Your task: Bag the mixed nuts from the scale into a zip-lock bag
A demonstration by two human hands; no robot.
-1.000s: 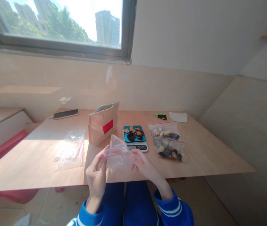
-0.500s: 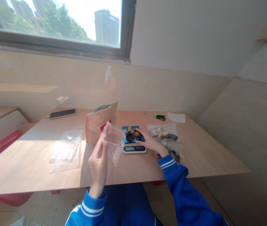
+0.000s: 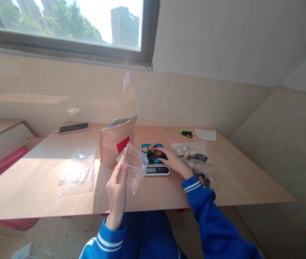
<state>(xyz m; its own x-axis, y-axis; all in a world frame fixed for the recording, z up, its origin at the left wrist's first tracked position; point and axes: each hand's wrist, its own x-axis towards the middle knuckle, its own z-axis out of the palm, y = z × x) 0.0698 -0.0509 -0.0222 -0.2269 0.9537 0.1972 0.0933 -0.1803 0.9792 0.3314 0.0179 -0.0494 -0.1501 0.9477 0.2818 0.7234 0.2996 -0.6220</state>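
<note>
My left hand (image 3: pixel 117 190) pinches a clear zip bag (image 3: pixel 134 163) by its edge, its mouth parted beside the scale. A small digital scale (image 3: pixel 157 170) with a blue top lies in front of me. On it is a small heap of dried dark-brown and tan pieces (image 3: pixel 151 156), perhaps dried mushroom. My right hand (image 3: pixel 172 160) reaches over the scale from the right, fingers and thumb curled around some of these pieces. Part of the heap is hidden by the fingers.
A brown paper pouch (image 3: pixel 110 144) with a red label stands open behind the bag. Flat clear bags (image 3: pixel 77 172) lie left; two filled zip bags (image 3: pixel 190 151) lie right. Farther back are a phone (image 3: pixel 73 128), screwdrivers (image 3: pixel 184 133) and white paper (image 3: pixel 206 135).
My right fingers have closed in on the dried pieces. My left hand and the zip bag have shifted slightly right and down, nearer the scale. The whole view has shifted a little.
</note>
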